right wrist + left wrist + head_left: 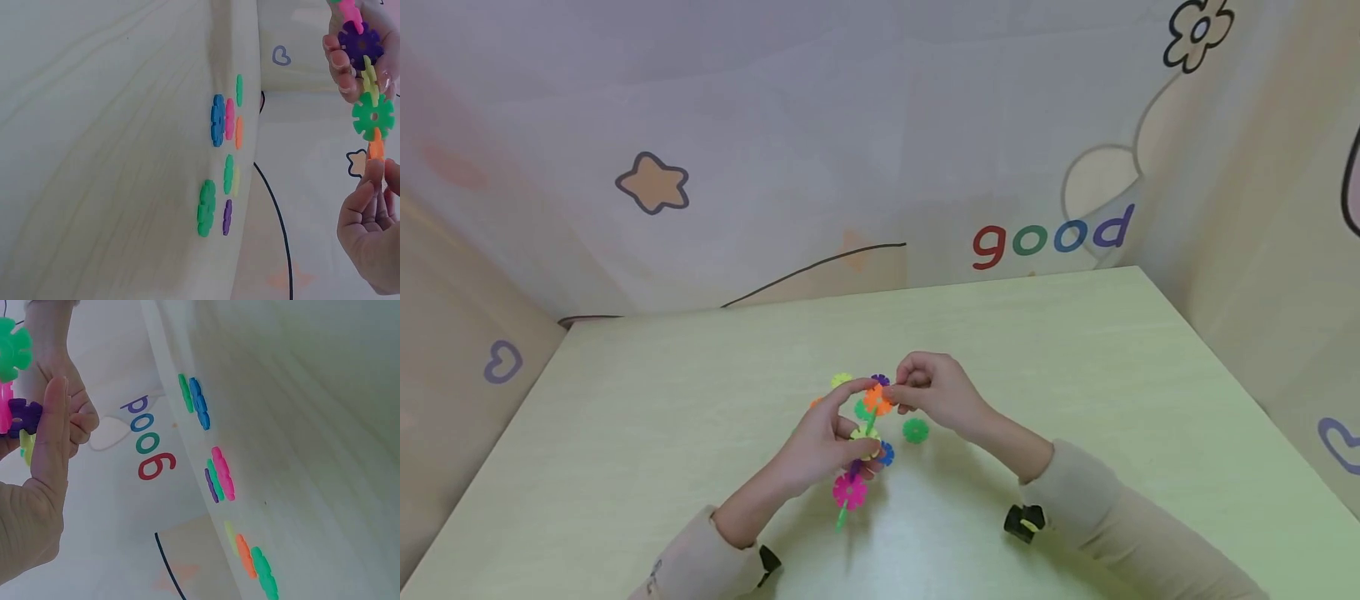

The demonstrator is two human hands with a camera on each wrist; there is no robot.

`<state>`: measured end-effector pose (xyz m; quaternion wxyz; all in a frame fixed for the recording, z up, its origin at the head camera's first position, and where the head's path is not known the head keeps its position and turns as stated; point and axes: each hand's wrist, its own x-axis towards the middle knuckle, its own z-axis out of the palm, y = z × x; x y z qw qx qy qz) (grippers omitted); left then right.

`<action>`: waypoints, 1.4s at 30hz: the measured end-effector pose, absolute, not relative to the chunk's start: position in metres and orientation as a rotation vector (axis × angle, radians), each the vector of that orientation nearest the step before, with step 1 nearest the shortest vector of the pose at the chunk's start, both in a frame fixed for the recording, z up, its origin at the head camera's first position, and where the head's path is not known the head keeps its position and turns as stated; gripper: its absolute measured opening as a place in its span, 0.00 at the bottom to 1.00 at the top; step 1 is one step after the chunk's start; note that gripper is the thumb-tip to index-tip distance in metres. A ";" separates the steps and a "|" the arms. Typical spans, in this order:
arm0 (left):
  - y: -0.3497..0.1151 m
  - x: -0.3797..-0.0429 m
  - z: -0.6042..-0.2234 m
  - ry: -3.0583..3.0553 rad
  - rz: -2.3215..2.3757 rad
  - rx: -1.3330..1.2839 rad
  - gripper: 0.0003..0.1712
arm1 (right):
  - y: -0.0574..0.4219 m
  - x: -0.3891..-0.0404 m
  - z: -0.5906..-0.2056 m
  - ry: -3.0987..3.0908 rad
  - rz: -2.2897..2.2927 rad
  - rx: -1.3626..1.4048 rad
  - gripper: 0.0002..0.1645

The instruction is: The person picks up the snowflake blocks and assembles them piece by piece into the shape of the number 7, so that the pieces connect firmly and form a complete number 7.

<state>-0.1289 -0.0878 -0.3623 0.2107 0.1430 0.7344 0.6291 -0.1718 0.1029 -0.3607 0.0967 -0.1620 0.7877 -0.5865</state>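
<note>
A chain of slotted plastic snowflake discs is held above the table: a green disc (pixel 841 521), a pink disc (pixel 850 492), a purple disc (pixel 360 45), a yellow disc (pixel 370 81), another green disc (pixel 373 117) and an orange disc (pixel 877 402), slotted crosswise into one another. My left hand (pixel 822 450) grips the chain near its yellow and purple discs, with the index finger stretched toward the orange end. My right hand (pixel 946 396) pinches the orange disc at the far end between thumb and fingertips.
Loose discs lie flat on the pale table (pixel 662 433) beyond and beneath the hands, including a green disc (pixel 915 431), a blue disc (pixel 887 454), a yellow disc (pixel 841 379) and a pink disc (pixel 223 474). A printed curtain (pixel 812 167) hangs behind the table.
</note>
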 end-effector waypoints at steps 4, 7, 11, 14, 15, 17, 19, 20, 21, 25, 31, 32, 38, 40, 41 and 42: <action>-0.089 -0.131 -0.363 2.006 1.785 0.369 0.40 | 0.107 -0.175 -0.361 2.311 -1.740 -0.504 0.09; -0.091 -0.132 -0.363 1.981 1.808 0.354 0.39 | 0.112 -0.177 -0.362 2.312 -1.725 -0.507 0.10; -0.094 -0.132 -0.362 1.971 1.832 0.337 0.37 | 0.117 -0.180 -0.364 2.346 -1.641 -0.483 0.09; -0.096 -0.132 -0.362 1.963 1.853 0.317 0.37 | 0.120 -0.183 -0.366 2.374 -1.569 -0.464 0.09; -0.097 -0.132 -0.362 1.955 1.861 0.310 0.37 | 0.121 -0.184 -0.367 2.381 -1.548 -0.461 0.08; -0.099 -0.132 -0.362 1.940 1.879 0.300 0.37 | 0.123 -0.185 -0.369 2.383 -1.516 -0.458 0.07; -0.101 -0.133 -0.363 1.930 1.895 0.294 0.37 | 0.126 -0.187 -0.372 2.375 -1.487 -0.466 0.07; -0.101 -0.133 -0.363 1.927 1.904 0.289 0.37 | 0.127 -0.188 -0.374 2.369 -1.473 -0.470 0.08; -0.102 -0.133 -0.364 1.931 1.912 0.288 0.36 | 0.128 -0.189 -0.376 2.365 -1.455 -0.478 0.08; -0.106 -0.135 -0.365 1.936 1.959 0.273 0.36 | 0.131 -0.192 -0.384 2.371 -1.351 -0.526 0.13; -0.111 -0.139 -0.365 1.920 1.996 0.274 0.37 | 0.135 -0.193 -0.394 2.380 -1.151 -0.632 0.19; -0.112 -0.140 -0.365 1.924 1.994 0.271 0.38 | 0.136 -0.192 -0.395 2.380 -1.124 -0.643 0.21; -0.116 -0.144 -0.365 1.944 1.986 0.249 0.37 | 0.136 -0.191 -0.399 2.397 -1.061 -0.670 0.25; -0.117 -0.145 -0.366 1.941 1.990 0.253 0.37 | 0.136 -0.191 -0.399 2.409 -1.055 -0.671 0.24; -0.118 -0.146 -0.366 1.935 1.992 0.261 0.37 | 0.136 -0.192 -0.400 2.416 -1.048 -0.673 0.24; -0.119 -0.146 -0.366 1.931 1.992 0.271 0.36 | 0.136 -0.192 -0.400 2.421 -1.041 -0.673 0.23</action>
